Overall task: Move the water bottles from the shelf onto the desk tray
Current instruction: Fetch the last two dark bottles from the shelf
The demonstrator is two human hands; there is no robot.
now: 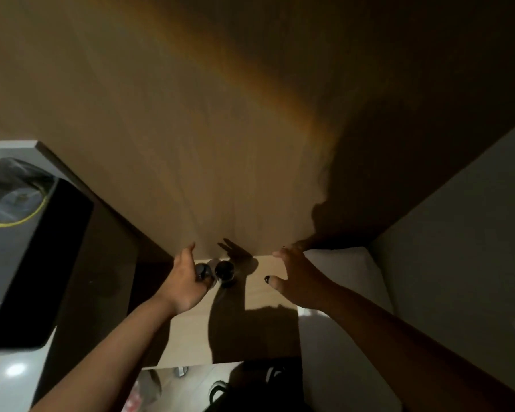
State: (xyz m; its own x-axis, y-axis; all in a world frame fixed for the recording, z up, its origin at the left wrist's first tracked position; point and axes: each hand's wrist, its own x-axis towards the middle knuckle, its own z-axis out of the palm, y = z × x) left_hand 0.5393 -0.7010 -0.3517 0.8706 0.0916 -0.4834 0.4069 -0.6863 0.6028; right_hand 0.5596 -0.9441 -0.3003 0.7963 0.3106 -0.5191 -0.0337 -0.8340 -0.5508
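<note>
While the left hand (188, 281) grips one dark-capped clear water bottle (202, 271) on the light wooden shelf (268, 295), the right hand (298, 275) hovers, fingers (280, 254) spread, holding nothing.

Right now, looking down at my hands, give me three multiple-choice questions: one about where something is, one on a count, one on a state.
1. Where do the bottles stand?
A. on the pale wooden shelf, next to the back panel
B. on the white bed
C. on the floor

2. How many dark bottle caps show?
A. one
B. two
C. four

3. What is the right hand doing?
A. squeezing a bottle
B. spread open, holding nothing
C. clenched in a fist

Key:
1 A: both stand on the shelf by the panel.
2 B: one cap stands free, one cap sits in the left hand, whose fingers curl round that bottle.
3 B: the right hand has its fingers spread, apart from the bottles.
</note>
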